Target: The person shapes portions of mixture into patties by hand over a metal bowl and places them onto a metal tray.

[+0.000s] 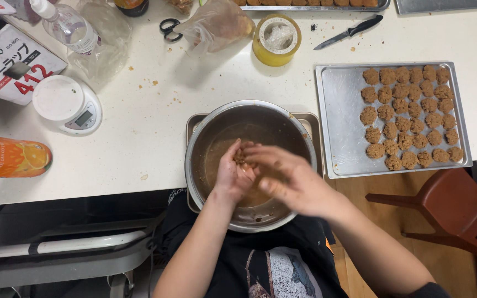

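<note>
The step in hand looks like shaping: a small lump of brown dough (242, 157) sits between the two hands, over the middle of the steel mixing bowl (205, 124). The left hand (232, 175) lies palm up and cupped, its grip half open, with the lump resting on the fingers. The right hand (289, 177) comes across from the right, its fingertips meeting the lump from above; its grip is loose too, pressing rather than clenched, though motion blur hides the finer finger positions.

Directly beneath the grip the bowl shows only a thin smear of dough on its floor, so little seems left to portion. The bowl stands on a small tray (310, 118) on the white worktop (150, 127).

To the right of the grip, well apart, a baking sheet (338, 110) carries rows of formed brown pieces (407, 118), with its left part bare. By my judgement, the next move calls for a firm, rounded piece that releases cleanly from the palm and a reach right to that bare part.
</note>
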